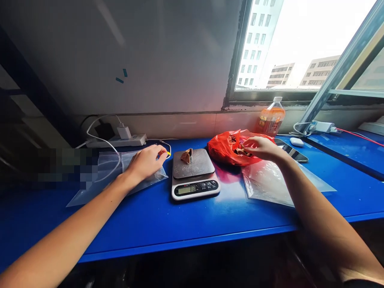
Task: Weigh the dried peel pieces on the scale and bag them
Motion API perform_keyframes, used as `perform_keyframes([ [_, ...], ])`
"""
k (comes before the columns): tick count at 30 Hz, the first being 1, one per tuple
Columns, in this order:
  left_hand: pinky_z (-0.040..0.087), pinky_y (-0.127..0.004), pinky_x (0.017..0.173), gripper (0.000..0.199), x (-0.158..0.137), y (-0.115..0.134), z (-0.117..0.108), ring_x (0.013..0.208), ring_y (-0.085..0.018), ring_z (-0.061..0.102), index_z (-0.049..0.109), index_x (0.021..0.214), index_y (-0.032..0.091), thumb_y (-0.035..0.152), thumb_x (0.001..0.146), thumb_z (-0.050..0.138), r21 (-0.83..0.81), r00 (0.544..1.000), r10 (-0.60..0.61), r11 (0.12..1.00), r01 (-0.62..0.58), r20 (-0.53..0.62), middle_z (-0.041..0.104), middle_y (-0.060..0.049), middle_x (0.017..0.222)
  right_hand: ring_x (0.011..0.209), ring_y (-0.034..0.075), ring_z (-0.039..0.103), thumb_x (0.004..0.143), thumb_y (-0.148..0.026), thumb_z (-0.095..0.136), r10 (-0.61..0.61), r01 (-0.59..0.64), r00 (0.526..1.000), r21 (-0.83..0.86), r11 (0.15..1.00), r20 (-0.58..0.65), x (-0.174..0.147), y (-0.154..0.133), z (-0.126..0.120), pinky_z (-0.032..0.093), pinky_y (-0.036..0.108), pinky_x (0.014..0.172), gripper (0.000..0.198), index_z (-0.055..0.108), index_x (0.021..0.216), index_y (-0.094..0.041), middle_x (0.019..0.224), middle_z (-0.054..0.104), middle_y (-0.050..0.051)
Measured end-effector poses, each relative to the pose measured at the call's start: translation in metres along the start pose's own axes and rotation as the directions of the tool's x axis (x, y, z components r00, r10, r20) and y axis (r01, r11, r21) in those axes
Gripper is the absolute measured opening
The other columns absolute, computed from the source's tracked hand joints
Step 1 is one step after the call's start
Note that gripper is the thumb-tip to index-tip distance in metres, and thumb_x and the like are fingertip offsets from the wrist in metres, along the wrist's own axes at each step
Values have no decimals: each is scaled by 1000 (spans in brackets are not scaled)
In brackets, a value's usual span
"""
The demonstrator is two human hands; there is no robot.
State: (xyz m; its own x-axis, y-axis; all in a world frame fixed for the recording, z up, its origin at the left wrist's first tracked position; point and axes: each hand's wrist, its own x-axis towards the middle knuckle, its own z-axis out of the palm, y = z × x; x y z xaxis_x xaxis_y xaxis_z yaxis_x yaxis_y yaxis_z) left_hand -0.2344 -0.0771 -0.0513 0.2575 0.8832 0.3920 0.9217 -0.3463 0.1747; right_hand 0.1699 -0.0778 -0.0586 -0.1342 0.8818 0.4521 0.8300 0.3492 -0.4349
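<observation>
A white kitchen scale (196, 172) with a metal plate stands in the middle, its display lit with digits. On the plate lies a curled piece of brown dried peel (186, 156). To the left of the scale my left hand (147, 162) hovers over a clear plastic bag (105, 176), fingers curled together. A small yellow bit on a white cable shows at its fingertips; whether they grip it is unclear. My right hand (261, 147) reaches into the opening of a red plastic bag (220, 148), its fingers closed at the dried peel pieces (241, 151) inside.
Under my right forearm lies another clear plastic bag (270, 184). A phone (295, 154) and a small white case (297, 142) are behind it. An orange drink bottle (271, 118) stands by the window. A power strip (135, 140) with chargers runs along the wall at left.
</observation>
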Motion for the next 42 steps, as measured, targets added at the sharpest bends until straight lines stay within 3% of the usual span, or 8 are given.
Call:
perform_keyframes([
  [4, 44, -29, 72, 27, 2, -3, -1, 85, -21, 63, 66, 91, 23, 39, 87, 44, 25, 1000, -10, 1000, 10, 12, 69, -3, 97, 60, 14, 56, 71, -39, 68, -47, 49, 984, -12, 999, 174, 2, -1, -2, 42, 27, 57, 18, 69, 65, -22, 64, 66, 1],
  [11, 45, -28, 74, 29, 2, 4, 2, 82, -20, 63, 68, 90, 24, 41, 86, 45, -6, 1000, 14, 1000, -14, 16, 71, -2, 97, 62, 15, 57, 71, -27, 64, -77, 94, 985, -108, 990, 151, 7, -9, -1, 42, 30, 63, 11, 69, 65, -20, 68, 68, 4],
  [16, 43, -27, 69, 28, 1, 6, 3, 79, -20, 63, 69, 91, 24, 40, 86, 47, -35, 999, 28, 999, -27, 35, 72, -2, 92, 71, 18, 64, 78, -31, 62, 42, -44, 998, -34, 998, -52, 4, -5, -9, 46, 30, 66, 15, 69, 84, -19, 81, 71, 6],
  [20, 42, -27, 67, 28, -1, 7, 1, 75, -19, 63, 70, 90, 25, 41, 87, 47, -44, 999, 26, 999, -24, 45, 72, -1, 88, 80, 20, 68, 84, -33, 59, 37, 9, 961, 165, 986, -274, 2, -15, -7, 51, 34, 73, 19, 64, 96, -19, 87, 72, 8],
  [24, 42, -27, 66, 29, -2, 7, 1, 75, -20, 64, 70, 93, 27, 41, 87, 46, 10, 995, 10, 1000, -11, 103, 73, -1, 88, 80, 20, 69, 88, -37, 56, -75, 160, 954, 283, 946, -289, -3, -47, -2, 53, 36, 75, 19, 59, 100, -23, 86, 71, 7],
  [32, 42, -29, 69, 32, -2, 2, 6, 82, -23, 64, 66, 103, 27, 43, 89, 41, 59, 973, 5, 998, -19, 229, 72, -2, 92, 87, 18, 62, 83, -15, 55, -465, 480, 876, 146, 865, -125, -17, -96, 31, 50, 34, 79, 9, 61, 88, -21, 88, 69, 4],
  [37, 42, -29, 67, 39, -3, 3, 5, 81, -22, 65, 57, 119, 27, 46, 89, 41, 17, 970, -49, 999, 46, 238, 71, 0, 90, 85, 16, 60, 87, -14, 53, -495, 501, 864, 268, 823, -92, -11, -99, 56, 50, 32, 80, 9, 59, 87, -20, 87, 66, 4],
  [42, 43, -30, 69, 40, -3, 4, 6, 82, -22, 65, 55, 122, 25, 45, 89, 41, 38, 970, -41, 999, 33, 239, 71, 0, 89, 82, 16, 59, 88, -18, 54, -450, 478, 876, 182, 859, -175, -8, -98, 72, 49, 31, 76, 9, 62, 86, -20, 89, 64, 6],
])
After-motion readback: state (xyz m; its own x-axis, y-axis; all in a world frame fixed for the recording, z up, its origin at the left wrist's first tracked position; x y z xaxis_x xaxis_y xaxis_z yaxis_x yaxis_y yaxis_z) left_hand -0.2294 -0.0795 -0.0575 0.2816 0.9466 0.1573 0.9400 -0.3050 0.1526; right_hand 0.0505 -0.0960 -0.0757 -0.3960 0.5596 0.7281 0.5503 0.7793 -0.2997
